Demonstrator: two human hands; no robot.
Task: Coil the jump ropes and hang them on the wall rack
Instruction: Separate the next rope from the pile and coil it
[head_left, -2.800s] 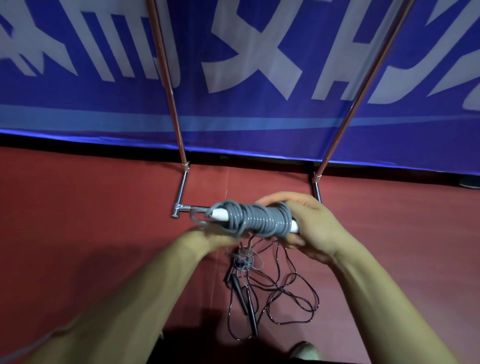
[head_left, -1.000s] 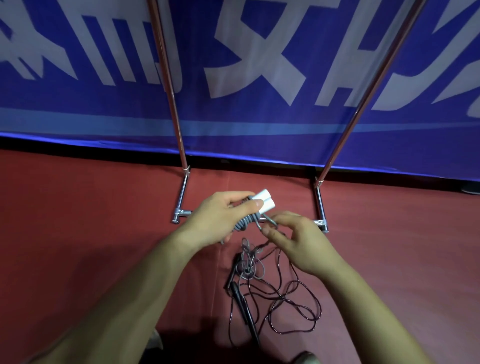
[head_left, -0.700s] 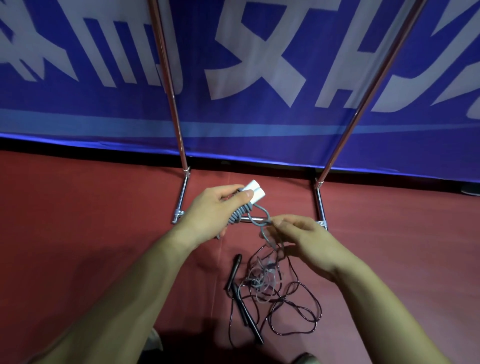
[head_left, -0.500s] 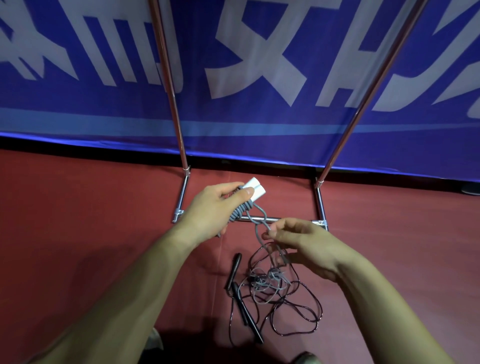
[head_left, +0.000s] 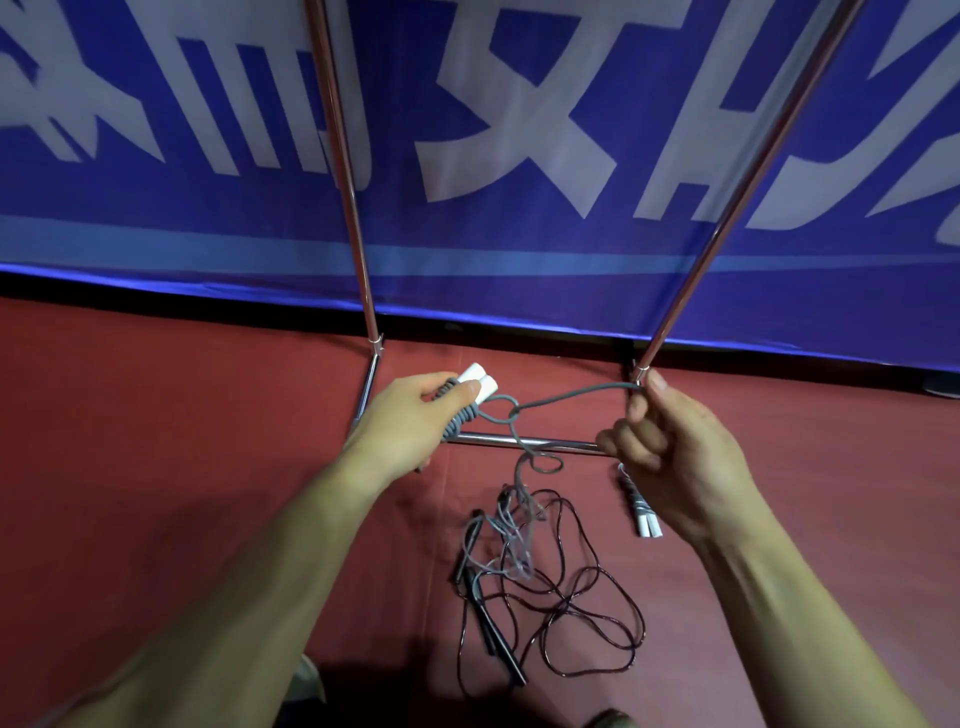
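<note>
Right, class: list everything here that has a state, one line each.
Grey jump rope: partly wound on its white handles, a length stretched between the hands.
Left hand: grips the wound handles.
Right hand: pinches the stretched cord.
Dark jump rope: uncoiled, tangled on the floor.
Second bundle: coiled, lying on the floor.

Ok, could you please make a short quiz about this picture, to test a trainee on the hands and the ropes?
1. True or false: the left hand grips the grey rope bundle with the white handle ends.
2. Which hand pinches the stretched grey cord? A: left. B: right. C: neither.
3. Fill in the missing word: the dark rope lies loose and tangled on the ___.

Key:
1. True.
2. B, the right hand.
3. The floor.
</note>
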